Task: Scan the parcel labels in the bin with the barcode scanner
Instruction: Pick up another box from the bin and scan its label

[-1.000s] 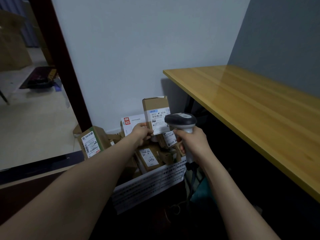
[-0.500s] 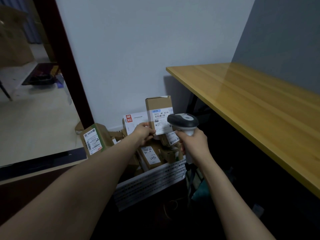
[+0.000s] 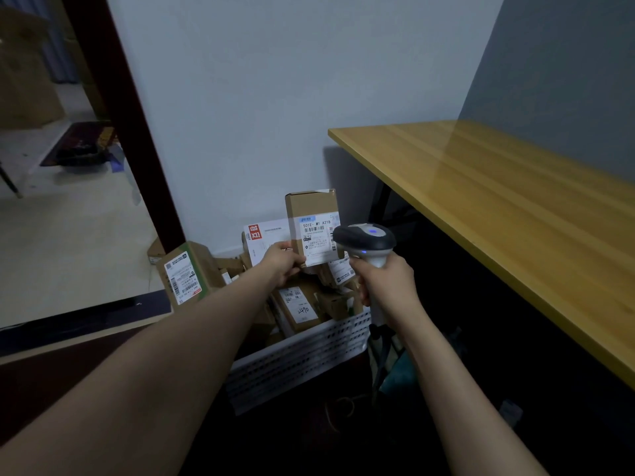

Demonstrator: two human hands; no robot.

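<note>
Two bare hands work over a white perforated bin (image 3: 302, 359) on the floor. The left hand (image 3: 283, 266) is closed on the lower left corner of a brown cardboard parcel (image 3: 311, 207), holding it upright above the bin so that its white label (image 3: 318, 240) faces the camera. The right hand (image 3: 386, 286) is wrapped around the handle of a grey barcode scanner (image 3: 364, 240), whose head sits just to the right of the held parcel, overlapping the label's right edge; two small blue lights glow on the scanner. Inside the bin lie more brown parcels, one with a handwritten mark on its label (image 3: 299, 302). A white mailer with a red logo (image 3: 266, 235) stands behind the held parcel, at the far side of the bin. A green-edged box (image 3: 185, 274) leans at the bin's left end. A wooden table (image 3: 498, 207) stretches away to the right of the bin, and a pale wall (image 3: 275, 97) rises behind it.
</note>
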